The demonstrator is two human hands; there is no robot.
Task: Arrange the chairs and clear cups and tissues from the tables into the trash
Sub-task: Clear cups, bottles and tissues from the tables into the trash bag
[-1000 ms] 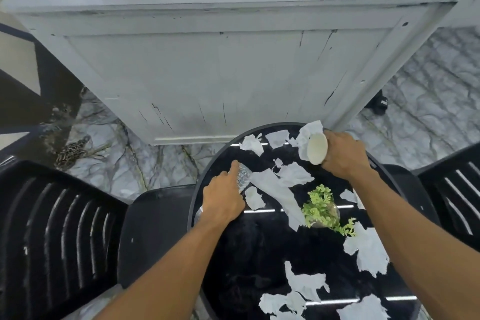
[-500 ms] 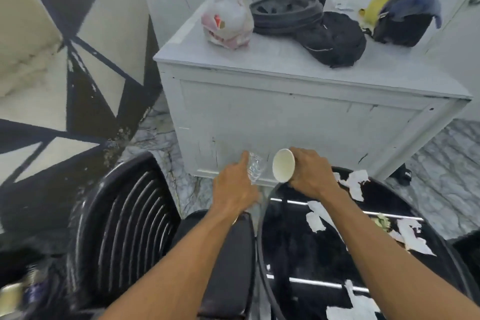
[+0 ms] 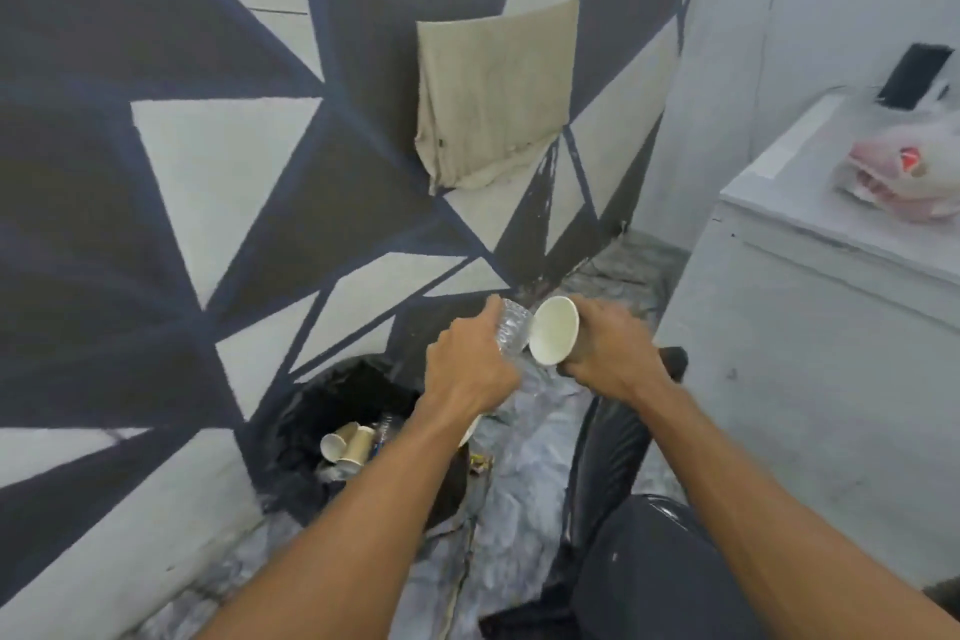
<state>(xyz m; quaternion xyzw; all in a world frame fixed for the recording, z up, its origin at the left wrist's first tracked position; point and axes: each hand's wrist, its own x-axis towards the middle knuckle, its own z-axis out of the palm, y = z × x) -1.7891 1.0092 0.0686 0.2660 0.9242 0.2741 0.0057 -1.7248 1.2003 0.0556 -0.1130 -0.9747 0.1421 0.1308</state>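
My left hand (image 3: 470, 372) grips a clear ribbed plastic cup (image 3: 511, 330), held tilted in the air. My right hand (image 3: 610, 359) holds a white paper cup (image 3: 553, 330) on its side, its open mouth facing me. The two cups almost touch. Below and to the left of my hands stands a black-lined trash bin (image 3: 306, 437) against the wall, with several paper cups (image 3: 348, 444) inside it. My left forearm crosses over the bin's right rim. A black chair (image 3: 613, 437) stands under my right arm.
A wall painted with dark and pale triangles fills the left, with a beige cloth (image 3: 493, 99) hanging on it. A white cabinet (image 3: 810, 327) at the right carries a plastic bag (image 3: 904, 172). Marbled floor (image 3: 524, 478) runs between bin and chair.
I have turned left from the black table toward the wall and the trash bin, carrying both cups. The table with its tissues has left the view; the bin has come into sight.
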